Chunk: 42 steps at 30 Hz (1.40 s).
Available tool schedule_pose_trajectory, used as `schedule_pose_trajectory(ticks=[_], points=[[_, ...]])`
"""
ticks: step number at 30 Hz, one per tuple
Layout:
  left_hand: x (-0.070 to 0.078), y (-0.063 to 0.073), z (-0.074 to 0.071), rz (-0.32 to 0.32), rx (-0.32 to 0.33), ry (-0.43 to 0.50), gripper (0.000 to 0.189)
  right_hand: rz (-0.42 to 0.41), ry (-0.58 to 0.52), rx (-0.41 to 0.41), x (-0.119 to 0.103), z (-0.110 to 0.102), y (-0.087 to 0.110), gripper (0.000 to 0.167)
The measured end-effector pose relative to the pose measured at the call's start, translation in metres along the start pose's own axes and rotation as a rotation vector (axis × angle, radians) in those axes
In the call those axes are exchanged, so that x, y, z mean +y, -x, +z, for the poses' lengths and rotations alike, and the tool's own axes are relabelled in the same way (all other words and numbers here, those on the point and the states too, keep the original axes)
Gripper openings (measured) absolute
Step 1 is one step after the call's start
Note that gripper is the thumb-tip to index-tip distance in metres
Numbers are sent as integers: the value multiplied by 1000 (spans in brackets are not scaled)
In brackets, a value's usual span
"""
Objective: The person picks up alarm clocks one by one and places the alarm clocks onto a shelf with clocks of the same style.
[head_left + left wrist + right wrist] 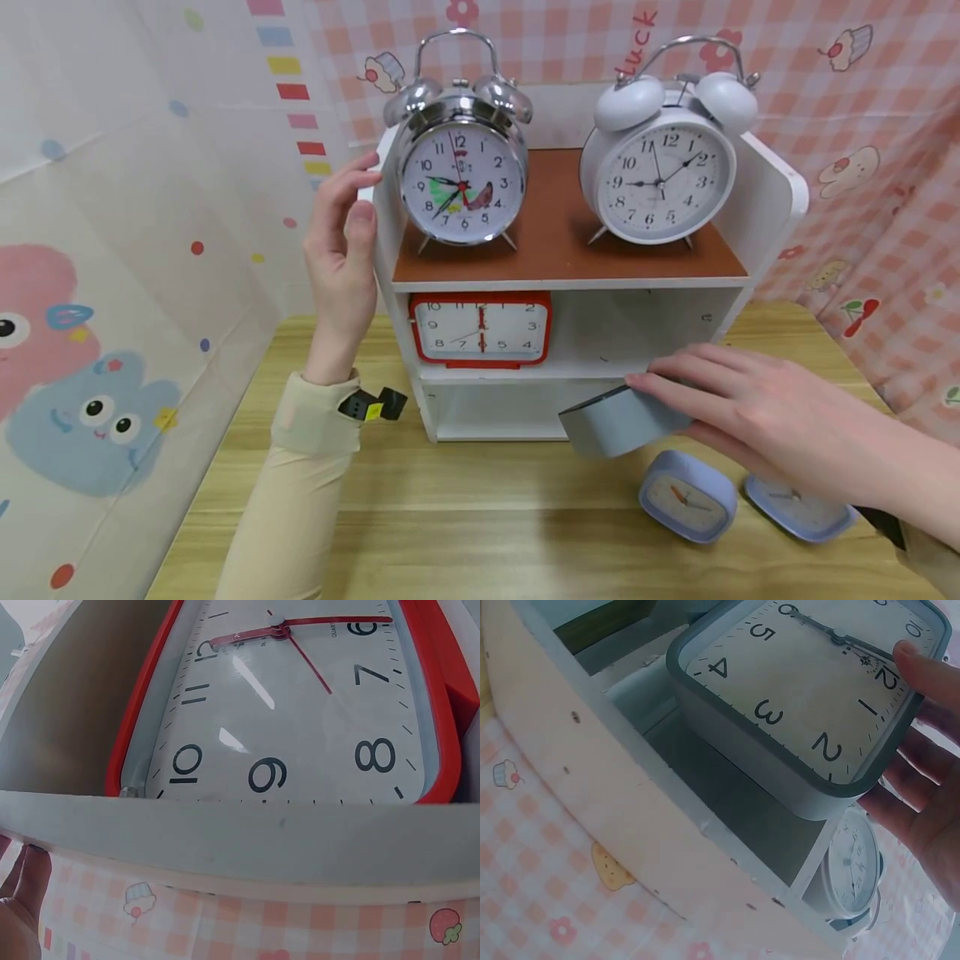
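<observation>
Right hand [750,408] gripping gray clock [618,427], dial [802,682] only in wrist view, left hand [341,262] relaxed

A right hand [757,408] held a grey object [618,423] before a white shelf [585,284] bearing three clocks [463,187]; the left hand [341,267] touched the shelf's edge.

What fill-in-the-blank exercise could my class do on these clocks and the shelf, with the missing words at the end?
1. The red clock stands on the ____ of the three levels of the shelf unit.
2. Beside the silver twin-bell clock is another twin-bell clock, coloured ____.
3. The grey-framed clock is held in the person's ____ hand.
4. The small blue clocks visible on the table number ____.

Missing words: middle; white; right; two.
</observation>
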<state>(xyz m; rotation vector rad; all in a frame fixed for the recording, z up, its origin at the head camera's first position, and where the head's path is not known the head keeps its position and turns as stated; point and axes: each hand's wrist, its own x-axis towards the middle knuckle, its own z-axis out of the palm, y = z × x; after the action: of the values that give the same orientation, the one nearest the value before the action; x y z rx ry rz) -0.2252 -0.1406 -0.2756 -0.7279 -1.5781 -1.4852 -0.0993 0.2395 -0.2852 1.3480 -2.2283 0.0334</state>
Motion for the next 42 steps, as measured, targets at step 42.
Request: schedule_pose_trajectory(ticks=[42], points=[[2,0,1,4,-2,-22,82,-68,-65,-18,29,27,-44,48]])
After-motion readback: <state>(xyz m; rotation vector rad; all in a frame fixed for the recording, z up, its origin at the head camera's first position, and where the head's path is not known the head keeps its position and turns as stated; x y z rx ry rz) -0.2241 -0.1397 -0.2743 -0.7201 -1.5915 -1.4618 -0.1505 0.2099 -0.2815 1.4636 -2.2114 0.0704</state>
